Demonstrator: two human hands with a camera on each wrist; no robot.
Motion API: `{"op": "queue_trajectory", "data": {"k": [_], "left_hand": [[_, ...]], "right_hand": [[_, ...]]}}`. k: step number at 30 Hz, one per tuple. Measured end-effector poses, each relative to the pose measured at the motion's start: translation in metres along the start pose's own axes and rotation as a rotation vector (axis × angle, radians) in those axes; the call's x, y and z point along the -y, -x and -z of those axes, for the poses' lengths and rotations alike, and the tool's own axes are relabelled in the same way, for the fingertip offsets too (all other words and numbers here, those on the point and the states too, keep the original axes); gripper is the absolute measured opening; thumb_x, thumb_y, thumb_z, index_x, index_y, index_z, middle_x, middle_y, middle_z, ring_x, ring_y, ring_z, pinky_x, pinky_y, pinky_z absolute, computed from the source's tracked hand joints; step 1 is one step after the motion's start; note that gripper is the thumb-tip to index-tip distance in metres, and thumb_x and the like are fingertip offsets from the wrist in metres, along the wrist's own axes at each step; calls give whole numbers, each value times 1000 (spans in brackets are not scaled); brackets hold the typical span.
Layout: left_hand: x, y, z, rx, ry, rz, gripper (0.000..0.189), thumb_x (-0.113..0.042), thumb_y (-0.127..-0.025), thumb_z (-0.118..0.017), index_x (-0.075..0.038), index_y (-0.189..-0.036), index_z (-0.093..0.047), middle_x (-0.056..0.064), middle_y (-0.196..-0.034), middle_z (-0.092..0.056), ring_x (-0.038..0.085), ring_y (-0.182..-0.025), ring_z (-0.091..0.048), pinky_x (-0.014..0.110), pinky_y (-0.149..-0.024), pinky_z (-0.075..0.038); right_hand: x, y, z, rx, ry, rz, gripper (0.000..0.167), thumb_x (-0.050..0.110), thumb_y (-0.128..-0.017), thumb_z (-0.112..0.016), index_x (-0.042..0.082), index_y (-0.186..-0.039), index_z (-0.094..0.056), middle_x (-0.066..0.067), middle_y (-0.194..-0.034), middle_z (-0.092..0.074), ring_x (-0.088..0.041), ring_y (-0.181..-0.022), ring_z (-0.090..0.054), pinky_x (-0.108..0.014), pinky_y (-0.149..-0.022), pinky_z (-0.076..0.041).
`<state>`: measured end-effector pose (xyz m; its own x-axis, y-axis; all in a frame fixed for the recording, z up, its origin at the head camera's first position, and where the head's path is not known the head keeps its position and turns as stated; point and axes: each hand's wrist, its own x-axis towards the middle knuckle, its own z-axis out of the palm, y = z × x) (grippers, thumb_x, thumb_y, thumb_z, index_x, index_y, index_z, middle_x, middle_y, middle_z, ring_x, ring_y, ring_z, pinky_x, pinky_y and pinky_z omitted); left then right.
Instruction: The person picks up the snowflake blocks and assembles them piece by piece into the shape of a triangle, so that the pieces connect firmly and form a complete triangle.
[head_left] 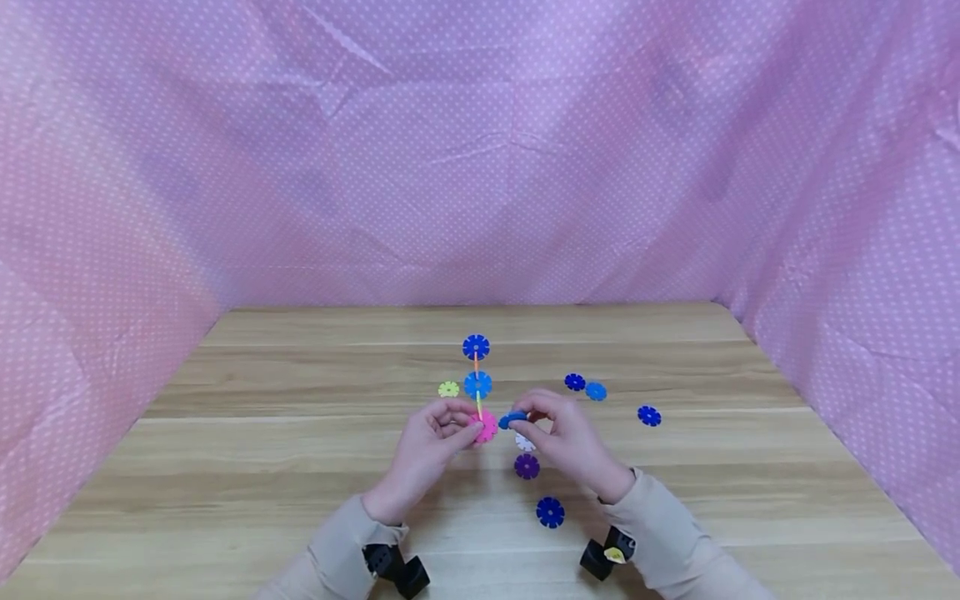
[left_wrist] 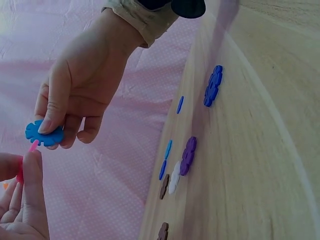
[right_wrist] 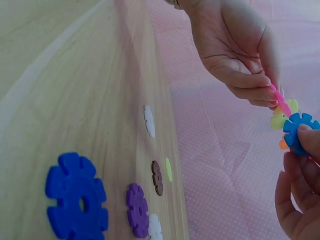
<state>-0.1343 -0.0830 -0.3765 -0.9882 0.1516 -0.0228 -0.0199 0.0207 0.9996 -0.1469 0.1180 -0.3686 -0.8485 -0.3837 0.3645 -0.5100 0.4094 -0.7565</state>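
Observation:
My left hand (head_left: 427, 446) pinches a pink notched snowflake disc (head_left: 487, 426) between thumb and fingers. That disc sits at the near end of a joined chain, with a yellow-green disc (head_left: 480, 405), a light blue disc (head_left: 477, 384), an orange disc (head_left: 476, 364) and a dark blue disc (head_left: 476, 347) beyond it. My right hand (head_left: 567, 437) pinches a blue snowflake disc (left_wrist: 39, 133) by its side. In the left wrist view, the blue disc's edge meets the pink disc's rim; how deeply their notches engage, I cannot tell.
Loose discs lie on the wooden table (head_left: 300, 467): purple (head_left: 527, 466), dark blue (head_left: 551, 512), white (head_left: 524, 443) and yellow-green (head_left: 448, 389). Farther right are more blue discs (head_left: 649, 416). Brown discs (right_wrist: 157, 178) show in the wrist views. Pink dotted cloth (head_left: 480, 167) surrounds the table.

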Motion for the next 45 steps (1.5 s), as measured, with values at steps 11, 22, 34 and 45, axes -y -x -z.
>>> {"op": "queue_trajectory", "data": {"k": [11,22,34,45], "left_hand": [[-1,2,-3,-16,-5,1,23,-3,-85,-67,5,-106,-62,7,-86,-67,12,-76,-64,31,-77,-58],[1,4,-2,-36,-2,2,23,-4,-85,-67,3,-106,-62,7,-87,-67,12,-77,-64,31,-76,-57],[3,2,1,-10,-2,3,24,-6,-86,-68,2,-108,-62,7,-87,-68,14,-78,-66,34,-77,-57],[-2,3,1,30,59,23,26,0,-86,-65,10,-110,-58,8,-84,-69,13,-72,-67,26,-69,-58]], "right_hand": [[-2,4,-1,-64,63,150,13,1,-81,-71,7,-92,-69,-1,-87,-71,-8,-78,-63,-25,-68,-56],[-10,3,-6,-131,58,341,18,-5,-77,-73,5,-92,-73,-4,-86,-71,-12,-74,-65,-20,-64,-55],[-10,0,-9,-154,106,407,21,-9,-75,-73,2,-93,-74,-4,-86,-68,-14,-76,-64,-18,-64,-54],[-12,-1,-10,-192,111,473,25,-12,-71,-74,4,-89,-68,-6,-80,-68,-11,-67,-62,-12,-63,-51]]}}
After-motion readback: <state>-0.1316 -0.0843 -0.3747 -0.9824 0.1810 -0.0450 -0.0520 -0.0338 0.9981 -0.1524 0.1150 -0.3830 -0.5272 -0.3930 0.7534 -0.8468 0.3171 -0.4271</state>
